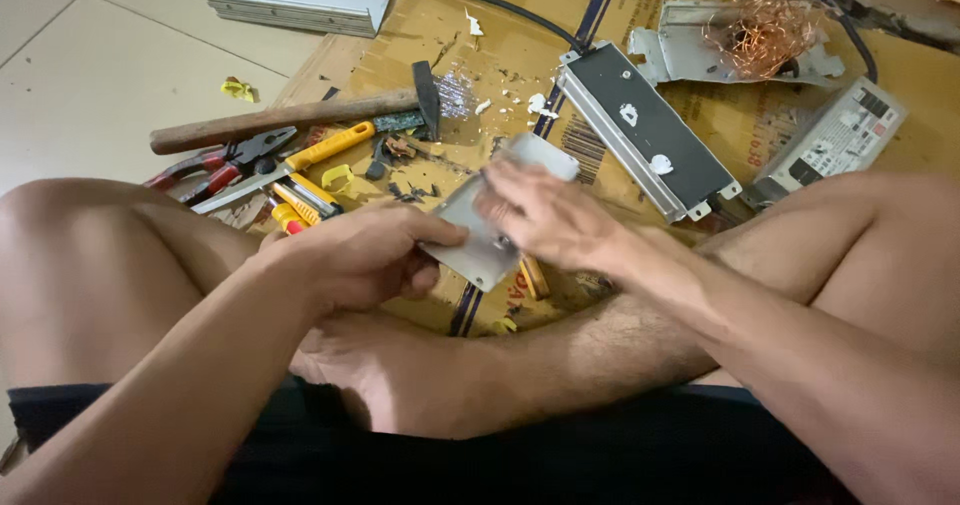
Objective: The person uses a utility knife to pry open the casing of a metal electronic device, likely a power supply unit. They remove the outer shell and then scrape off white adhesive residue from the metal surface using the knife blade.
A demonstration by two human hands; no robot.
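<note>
On the far left, a wooden-handled hammer (pixel 290 117) lay across the edge of the flattened cardboard (pixel 500 55), its head pointing toward the middle. Just below it sat red-handled pliers (pixel 215 160), a yellow-handled screwdriver (pixel 300 160) and a couple of smaller yellow tools, all close together. Beyond them, at the top, a ribbed aluminium housing (pixel 300 0) rested half on the tiled floor (pixel 80 65).

The person sat cross-legged, knees spread to either side. The left hand (pixel 360 255) was closed around the lower left edge of a small grey metal plate (pixel 490 220), thumb on top. The plate was held tilted above the cardboard, over the crossed legs and between both hands. The right hand (pixel 545 215) lay over the plate's upper right part, fingers curled onto its face; it was blurred, so how firmly it gripped I could not tell.

Right of the hands, a long black-topped metal case (pixel 645 130) lay at a slant, with white crumbs on it. Further right, a tangle of copper wire (pixel 765 30) sat on a bent metal sheet, and a grey power supply unit (pixel 835 140) lay beside the right knee.
</note>
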